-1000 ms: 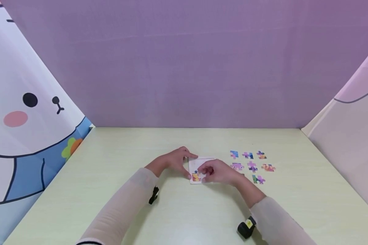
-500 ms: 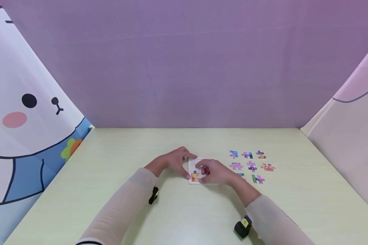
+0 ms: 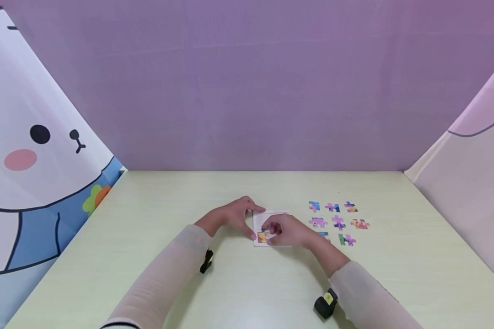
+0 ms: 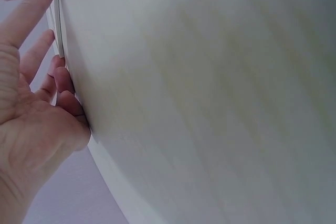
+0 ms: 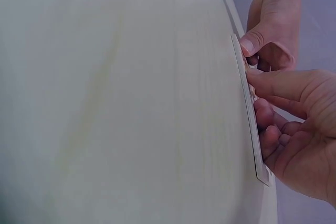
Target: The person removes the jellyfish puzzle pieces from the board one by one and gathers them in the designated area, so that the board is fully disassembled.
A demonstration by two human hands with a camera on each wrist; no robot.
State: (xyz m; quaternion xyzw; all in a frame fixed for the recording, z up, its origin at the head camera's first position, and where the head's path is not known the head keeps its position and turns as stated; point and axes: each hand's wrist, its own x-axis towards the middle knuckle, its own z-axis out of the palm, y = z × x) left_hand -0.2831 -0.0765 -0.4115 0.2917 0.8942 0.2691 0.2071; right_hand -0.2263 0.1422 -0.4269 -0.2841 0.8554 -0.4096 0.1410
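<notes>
A small white puzzle tray lies flat on the table between both hands. The left hand steadies its left side, index finger at the far corner and thumb at the near one. A yellow-orange puzzle piece sits in the near left corner of the tray. Right beside it, the right hand has thumb and index finger bent close together at a puzzle piece, mostly hidden under the fingers. In the right wrist view, the right thumb presses low over the tray's edge, near the left thumb.
Several loose puzzle pieces lie right of the tray, among them a pink one with eyes, an orange one and a green-and-pink one. A purple cloth hangs behind the table.
The right hand has shifted slightly left over the tray, its fingers closer to the yellow-orange piece, uncovering more of a loose piece on the right. The left hand stays in place.
</notes>
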